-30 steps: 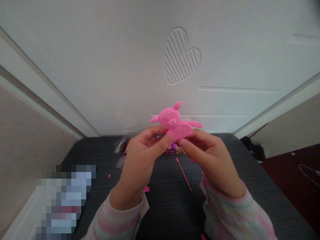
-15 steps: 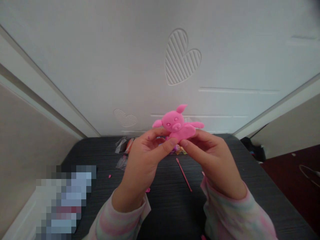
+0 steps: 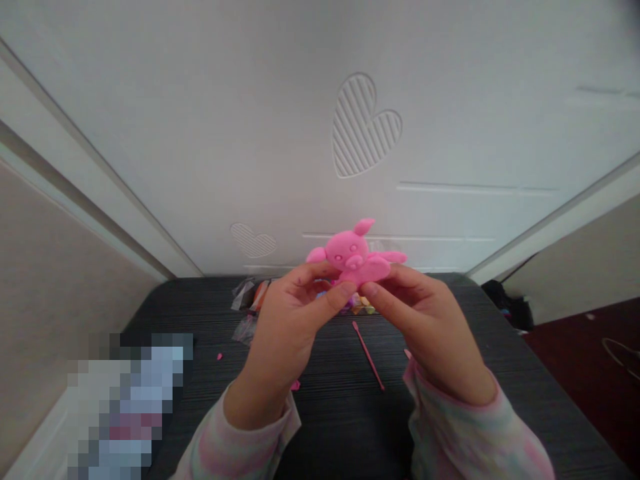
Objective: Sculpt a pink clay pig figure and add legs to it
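A pink clay pig figure [image 3: 347,251] is held up above the table, its face with round eyes and snout turned toward me. One ear points up and the other sticks out to the left; an arm-like strip extends to the right. My left hand [image 3: 295,313] pinches the lower left of the body between thumb and fingers. On the lower right, my right hand [image 3: 420,310] grips it the same way, the two thumb tips almost meeting. Fingers behind the figure are partly hidden.
On the dark table [image 3: 330,413] lies a thin pink modelling tool [image 3: 369,357]. Clear plastic packets [image 3: 245,293] and colourful pieces [image 3: 363,305] sit at the back, partly behind my hands. A pink scrap [image 3: 219,357] lies on the left. A white panel with hearts [image 3: 367,127] stands behind.
The pig figure has shifted slightly right and down and tilted a little, its head leaning more to the right. Both hands keep their hold. The view has tipped slightly upward.
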The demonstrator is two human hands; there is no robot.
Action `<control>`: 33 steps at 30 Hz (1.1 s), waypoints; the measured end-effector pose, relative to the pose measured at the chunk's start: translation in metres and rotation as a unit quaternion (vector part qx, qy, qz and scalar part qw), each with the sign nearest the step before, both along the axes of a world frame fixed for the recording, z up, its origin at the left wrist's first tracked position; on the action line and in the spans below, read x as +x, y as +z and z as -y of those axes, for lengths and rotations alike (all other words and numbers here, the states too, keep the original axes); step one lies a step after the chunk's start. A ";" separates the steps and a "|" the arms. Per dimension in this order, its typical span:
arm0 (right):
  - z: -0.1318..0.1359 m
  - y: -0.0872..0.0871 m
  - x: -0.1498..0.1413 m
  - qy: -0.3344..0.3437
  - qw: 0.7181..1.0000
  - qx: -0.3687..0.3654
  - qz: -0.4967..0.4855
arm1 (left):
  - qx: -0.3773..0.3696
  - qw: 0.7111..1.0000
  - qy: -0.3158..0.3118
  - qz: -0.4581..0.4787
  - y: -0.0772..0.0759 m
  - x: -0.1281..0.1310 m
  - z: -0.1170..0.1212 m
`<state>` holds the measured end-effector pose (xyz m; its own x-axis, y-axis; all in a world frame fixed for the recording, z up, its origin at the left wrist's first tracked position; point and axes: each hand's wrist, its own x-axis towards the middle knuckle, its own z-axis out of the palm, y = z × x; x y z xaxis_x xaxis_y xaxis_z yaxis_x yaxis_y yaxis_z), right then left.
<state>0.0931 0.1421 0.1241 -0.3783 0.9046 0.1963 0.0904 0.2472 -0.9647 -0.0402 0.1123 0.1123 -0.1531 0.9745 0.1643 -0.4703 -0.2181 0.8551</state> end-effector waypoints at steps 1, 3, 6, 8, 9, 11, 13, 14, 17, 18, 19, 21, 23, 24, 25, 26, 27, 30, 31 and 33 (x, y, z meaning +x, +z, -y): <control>0.000 0.000 0.000 0.000 1.000 0.000 0.004 | -0.004 1.000 -0.002 -0.002 0.000 0.000 0.000; 0.000 0.000 0.000 -0.001 1.000 0.001 0.013 | -0.012 1.000 -0.002 -0.005 0.000 0.001 0.001; 0.000 0.003 0.001 0.020 0.999 -0.004 0.043 | -0.026 1.000 0.000 -0.009 0.000 -0.002 0.001; 0.000 0.006 0.005 0.039 0.997 -0.012 0.062 | -0.036 0.999 0.013 -0.010 0.002 -0.008 0.001; 0.000 0.008 0.008 0.042 0.997 -0.014 0.069 | -0.041 0.999 0.024 -0.011 0.003 -0.012 0.001; 0.001 0.013 0.018 0.016 0.998 -0.004 0.068 | -0.052 0.998 0.046 -0.013 0.007 -0.019 0.002; 0.005 0.018 0.029 -0.036 0.998 0.026 0.043 | -0.059 0.997 0.056 -0.019 0.010 -0.025 0.004; 0.009 0.021 0.035 -0.060 0.997 0.044 0.022 | -0.063 0.996 0.054 -0.024 0.011 -0.026 0.006; 0.025 0.030 0.048 -0.092 0.993 0.075 -0.014 | -0.071 0.996 0.031 -0.049 0.007 -0.026 0.016; 0.031 0.033 0.050 -0.088 0.993 0.077 -0.002 | -0.077 0.995 0.018 -0.062 0.004 -0.024 0.020; 0.037 0.035 0.052 -0.080 0.993 0.080 0.022 | -0.086 0.993 0.005 -0.078 -0.001 -0.022 0.025; 0.047 0.036 0.056 -0.059 0.989 0.091 0.103 | -0.117 0.985 -0.026 -0.121 -0.012 -0.019 0.035; 0.054 0.029 0.062 -0.025 0.975 0.103 0.194 | -0.157 0.970 -0.054 -0.177 -0.026 -0.017 0.045; 0.057 0.022 0.066 -0.005 0.967 0.106 0.232 | -0.174 0.961 -0.065 -0.207 -0.033 -0.017 0.051; 0.059 0.013 0.071 0.012 0.959 0.105 0.262 | -0.186 0.951 -0.069 -0.236 -0.041 -0.017 0.056; 0.061 0.002 0.075 0.029 0.953 0.098 0.287 | -0.191 0.942 -0.067 -0.267 -0.047 -0.017 0.060; 0.063 -0.011 0.080 0.032 0.949 0.092 0.301 | -0.191 0.932 -0.057 -0.302 -0.054 -0.017 0.064; 0.069 -0.051 0.091 0.004 0.936 0.036 0.349 | -0.161 0.896 0.002 -0.414 -0.070 -0.015 0.072; 0.072 -0.063 0.094 -0.015 0.932 0.020 0.361 | -0.143 0.884 0.023 -0.445 -0.074 -0.014 0.074; 0.078 -0.082 0.100 -0.056 0.928 -0.004 0.368 | -0.108 0.868 0.058 -0.480 -0.081 -0.011 0.077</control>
